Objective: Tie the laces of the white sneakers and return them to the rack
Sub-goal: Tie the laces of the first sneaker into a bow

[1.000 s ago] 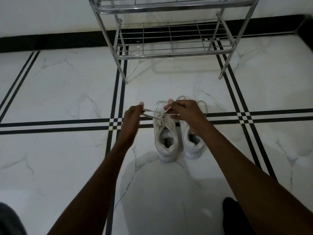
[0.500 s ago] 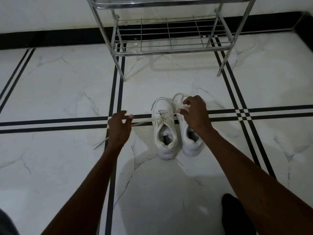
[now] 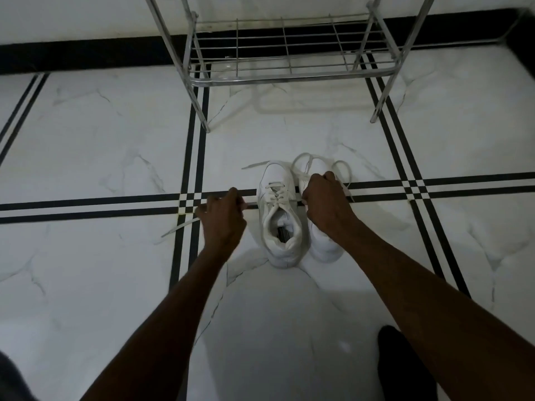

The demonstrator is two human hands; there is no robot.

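Note:
Two white sneakers stand side by side on the floor, toes pointing away from me. The left sneaker (image 3: 280,224) shows its crossed laces and open collar. My left hand (image 3: 223,218) is to its left, fingers closed on one lace end (image 3: 179,228), which trails out onto the floor. My right hand (image 3: 325,202) lies over the right sneaker (image 3: 325,247), closed on the other lace of the left sneaker. Loose lace loops (image 3: 341,169) of the right sneaker spread beyond the hand. The metal shoe rack (image 3: 289,78) stands further back.
White marble floor with black double stripes (image 3: 86,206) crossing under the shoes. The rack's two front legs (image 3: 202,123) stand on the floor, its low wire shelf bare. A black skirting runs along the wall. A dark shape (image 3: 402,366) sits at the lower right.
My hands moved apart from above the left sneaker, drawing the laces out sideways. The left hand went left and lower; the right hand settled over the right sneaker.

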